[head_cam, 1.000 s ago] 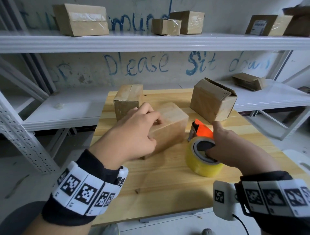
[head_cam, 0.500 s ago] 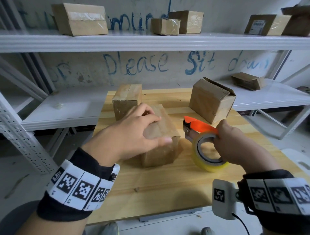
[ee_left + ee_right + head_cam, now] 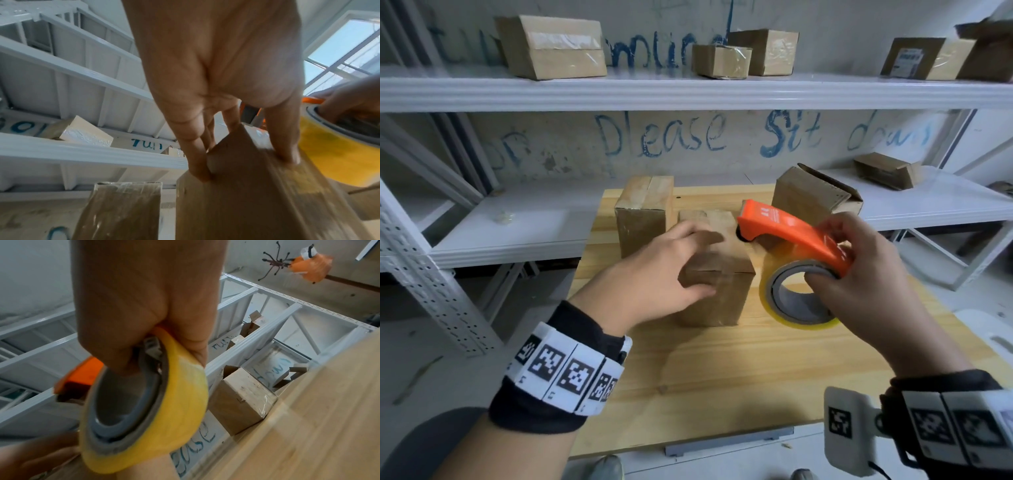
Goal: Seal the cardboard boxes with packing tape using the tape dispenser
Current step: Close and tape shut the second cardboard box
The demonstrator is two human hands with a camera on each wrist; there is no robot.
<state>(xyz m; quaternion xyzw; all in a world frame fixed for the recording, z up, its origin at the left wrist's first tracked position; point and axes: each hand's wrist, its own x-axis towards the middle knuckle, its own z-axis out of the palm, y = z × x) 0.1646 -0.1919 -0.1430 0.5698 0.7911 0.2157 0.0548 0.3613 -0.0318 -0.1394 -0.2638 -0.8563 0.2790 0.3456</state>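
The left hand (image 3: 654, 274) presses spread fingers on the middle cardboard box (image 3: 717, 274), steadying it; the right hand (image 3: 859, 277) grips the orange tape dispenser (image 3: 787, 229) beside that box, poised to tape.

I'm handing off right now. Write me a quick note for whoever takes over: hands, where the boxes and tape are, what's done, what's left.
Left hand: fingers pressing down on the top of the middle box, steadying it on the wooden table.
Right hand: grips the orange tape dispenser with its yellow roll, held off the table, its front end over the middle box's far top edge.
Other boxes: taped box behind left; open-flapped box behind right.
Done: the taped box looks sealed.
Left: no tape laid on the middle box's top that I can see; tape it, then the open-flapped box.
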